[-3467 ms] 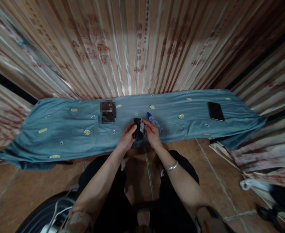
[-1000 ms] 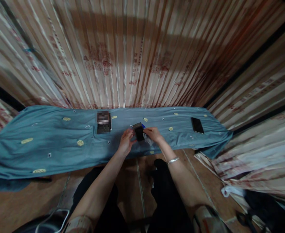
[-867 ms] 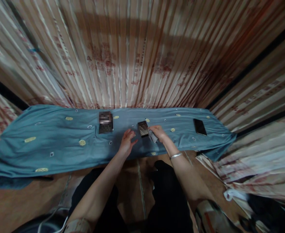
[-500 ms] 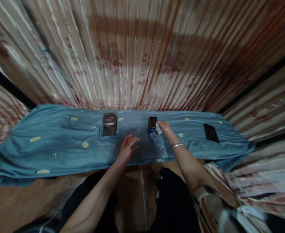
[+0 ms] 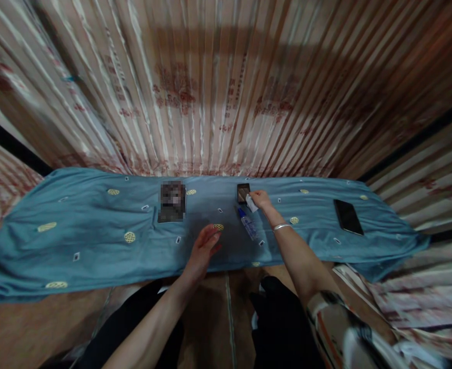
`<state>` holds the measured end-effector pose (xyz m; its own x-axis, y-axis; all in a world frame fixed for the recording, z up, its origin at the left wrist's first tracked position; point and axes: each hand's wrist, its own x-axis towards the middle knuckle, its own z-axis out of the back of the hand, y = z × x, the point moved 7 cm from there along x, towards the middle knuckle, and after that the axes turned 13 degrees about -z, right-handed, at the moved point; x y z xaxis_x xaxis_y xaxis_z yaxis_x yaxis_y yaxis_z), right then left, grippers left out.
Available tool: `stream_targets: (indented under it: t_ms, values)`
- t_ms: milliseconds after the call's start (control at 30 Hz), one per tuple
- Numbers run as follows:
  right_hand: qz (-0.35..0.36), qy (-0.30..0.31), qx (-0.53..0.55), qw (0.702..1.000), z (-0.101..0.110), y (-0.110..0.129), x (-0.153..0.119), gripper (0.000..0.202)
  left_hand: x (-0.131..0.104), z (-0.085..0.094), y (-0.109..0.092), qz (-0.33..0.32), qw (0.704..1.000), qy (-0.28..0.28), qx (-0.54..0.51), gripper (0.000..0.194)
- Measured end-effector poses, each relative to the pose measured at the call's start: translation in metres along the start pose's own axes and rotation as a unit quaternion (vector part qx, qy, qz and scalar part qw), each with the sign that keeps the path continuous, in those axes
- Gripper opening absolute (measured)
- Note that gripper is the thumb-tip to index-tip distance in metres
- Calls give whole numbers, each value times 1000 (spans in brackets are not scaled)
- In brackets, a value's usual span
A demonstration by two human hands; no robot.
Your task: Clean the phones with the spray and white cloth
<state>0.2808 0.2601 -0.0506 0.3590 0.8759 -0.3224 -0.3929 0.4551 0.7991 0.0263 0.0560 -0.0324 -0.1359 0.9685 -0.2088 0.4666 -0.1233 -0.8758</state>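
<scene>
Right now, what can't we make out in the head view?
All head view:
- Box: markings too small and dim; grey cloth overlaps its right side.
- Right hand: exact grip on that cloth, too small.
- Bottle: label text, small and blurred.
- Dark item: identity, hidden by pixelation.
- Whatever supports the sheet: covered by it.
</scene>
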Motion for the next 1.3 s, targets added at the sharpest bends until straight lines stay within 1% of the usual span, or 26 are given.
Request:
stream_targets:
  t_ms: [67,100,167,267,400,500,633,733,833,900,967,1033,1100,1200,1300]
  values:
    - [-11,-15,-60,998,3,3,-1,31,0,1,0,-2,1000,0,1,54]
    - [-12,-27,-89,996,4,5,-3,24,1,2,0,-2,1000,0,2,54]
    - [-3,-52,-132,990,8,11,-8,17,1,2,0,-3,1000,0,3,53]
    - [16,-82,-177,981,10,19,-15,21,1,3,-1,-6,1000,0,6,54]
    - [33,-104,-216,970,10,24,-20,24,-1,2,-3,-11,1000,5,19,60]
    - [46,-114,-234,964,12,27,-23,28,-2,2,-5,-17,1000,3,25,59]
    - [63,-125,-236,962,21,32,-34,34,-1,4,-6,-20,1000,1,24,55]
    - [89,-123,-218,964,27,37,-50,35,-1,5,-7,-24,999,-6,22,51]
    - [126,-106,-184,969,25,41,-73,33,-3,5,-6,-27,1000,-8,14,45]
    - [146,-85,-155,973,16,42,-88,31,-4,4,-7,-26,1000,-9,6,43]
    - [163,-55,-124,977,1,41,-103,27,-2,5,-10,-23,1000,-19,-3,41]
    - [178,-19,-89,980,-19,40,-117,23,1,8,-19,-37,999,-31,-19,40]
    - [187,21,-53,981,-41,38,-129,23,5,12,-31,-55,997,-46,-38,38]
    - [182,80,2,980,-75,33,-145,30,8,18,-49,-84,993,-58,-61,36]
    - [166,127,56,976,-104,27,-157,44,7,21,-59,-100,990,-57,-79,34]
